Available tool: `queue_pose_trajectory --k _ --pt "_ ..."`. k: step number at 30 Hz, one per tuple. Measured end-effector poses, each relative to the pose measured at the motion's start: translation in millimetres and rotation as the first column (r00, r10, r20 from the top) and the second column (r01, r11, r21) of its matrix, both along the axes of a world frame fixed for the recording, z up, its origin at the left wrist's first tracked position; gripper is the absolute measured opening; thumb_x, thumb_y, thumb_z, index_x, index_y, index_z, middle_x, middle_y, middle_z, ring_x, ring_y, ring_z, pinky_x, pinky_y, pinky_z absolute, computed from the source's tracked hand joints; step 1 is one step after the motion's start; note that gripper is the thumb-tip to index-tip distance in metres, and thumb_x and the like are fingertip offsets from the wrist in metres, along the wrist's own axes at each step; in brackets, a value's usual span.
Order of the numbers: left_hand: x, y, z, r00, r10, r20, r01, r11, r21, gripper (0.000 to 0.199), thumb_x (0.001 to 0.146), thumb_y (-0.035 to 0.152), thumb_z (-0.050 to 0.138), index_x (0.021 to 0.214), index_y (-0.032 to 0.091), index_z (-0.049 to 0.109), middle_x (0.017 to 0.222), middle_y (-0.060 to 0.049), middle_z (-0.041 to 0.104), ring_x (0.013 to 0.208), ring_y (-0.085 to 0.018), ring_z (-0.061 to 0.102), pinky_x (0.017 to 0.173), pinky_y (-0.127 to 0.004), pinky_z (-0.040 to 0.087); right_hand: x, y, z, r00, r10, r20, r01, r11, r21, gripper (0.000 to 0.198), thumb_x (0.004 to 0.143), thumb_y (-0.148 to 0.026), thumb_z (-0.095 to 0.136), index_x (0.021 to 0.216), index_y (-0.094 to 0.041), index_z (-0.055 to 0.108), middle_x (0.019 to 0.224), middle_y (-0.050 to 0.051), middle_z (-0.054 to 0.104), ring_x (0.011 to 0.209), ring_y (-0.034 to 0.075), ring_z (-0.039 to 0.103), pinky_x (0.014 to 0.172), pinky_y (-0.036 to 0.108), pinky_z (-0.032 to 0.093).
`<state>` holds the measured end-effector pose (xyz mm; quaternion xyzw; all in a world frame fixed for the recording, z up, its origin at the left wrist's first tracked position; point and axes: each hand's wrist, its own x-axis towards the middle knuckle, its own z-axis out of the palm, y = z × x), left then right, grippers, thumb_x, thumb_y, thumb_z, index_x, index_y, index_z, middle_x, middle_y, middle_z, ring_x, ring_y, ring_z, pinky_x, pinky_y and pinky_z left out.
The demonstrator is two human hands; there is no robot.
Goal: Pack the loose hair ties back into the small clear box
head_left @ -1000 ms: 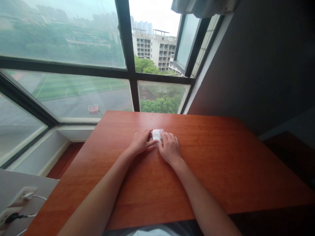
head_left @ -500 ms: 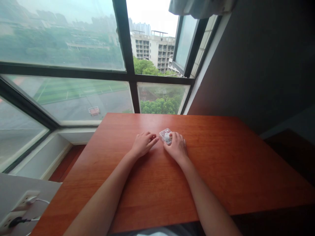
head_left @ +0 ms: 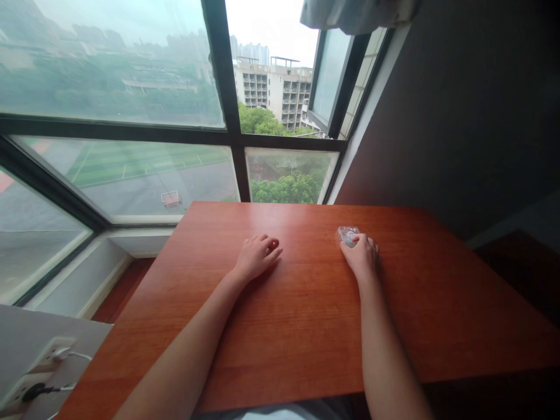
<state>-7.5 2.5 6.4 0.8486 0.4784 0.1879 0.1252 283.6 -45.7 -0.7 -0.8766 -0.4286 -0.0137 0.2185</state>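
Head view. Right hand [head_left: 362, 255] lies palm down on the wooden table [head_left: 306, 315], toward the right of the far half, with its fingertips over the near edge of a small clear plastic box [head_left: 347, 235]. The box sits flat on the table surface; its far part shows beyond the fingers, pale contents inside too small to make out. Fingers curl over the box, touching it — whether they pinch it or only rest on it, cannot tell.

Left hand [head_left: 256, 256] rests on the table near the middle, well apart from the box. Its fingers are loosely bent and slack, holding nothing, the fingertips pointing right toward the other hand. Both forearms are bare and stretch back to the near table edge.

Surroundings: the far edge of the table stands close to a large window [head_left: 131, 169] with a dark frame; a sports field, trees and a pale building show outside. A dark wall [head_left: 459, 116] runs along the right side. Lower left — a white power strip [head_left: 41, 361] with a plug and white cable in it
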Motion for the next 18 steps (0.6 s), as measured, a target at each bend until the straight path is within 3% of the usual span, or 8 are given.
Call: queue_pose_trajectory --k 13,16,18 --pt "-0.6 -0.5 0.5 1.000 0.002 0.006 -0.002 1.000 0.009 0.026 0.089 0.043 0.051 0.102 0.026 0.065 0.100 -0.003 0.065 0.095 -0.021 0.058 0.084 -0.033 0.041 -3.1 2.9 -3.8 0.998 0.056 -0.027 -0.057 0.998 -0.018 0.028 0.079 -0.040 0.060 0.100 -0.021 0.056 0.107 0.011 0.058 0.104 0.029 0.051 0.083 0.038 0.040" --pt "-0.8 0.1 0.1 1.000 -0.003 0.010 0.003 1.000 0.013 0.026 0.089 0.042 0.051 0.102 0.026 0.065 0.100 -0.003 0.065 0.095 -0.021 0.058 0.082 -0.033 0.040 -7.3 4.2 -6.7 0.998 0.060 0.009 -0.060 0.996 0.059 0.027 0.079 -0.040 0.060 0.097 -0.019 0.057 0.114 0.014 0.056 0.107 0.031 0.048 0.086 0.042 0.039" --pt "-0.8 0.4 -0.7 1.000 -0.004 0.009 0.004 1.000 0.014 0.026 0.089 0.042 0.051 0.102 0.026 0.065 0.100 -0.003 0.065 0.095 -0.022 0.058 0.082 -0.033 0.040 -15.5 6.0 -8.1 0.995 0.065 0.081 -0.079 0.981 0.177 0.025 0.078 -0.038 0.061 0.092 -0.018 0.058 0.126 0.017 0.050 0.116 0.034 0.042 0.091 0.047 0.036"
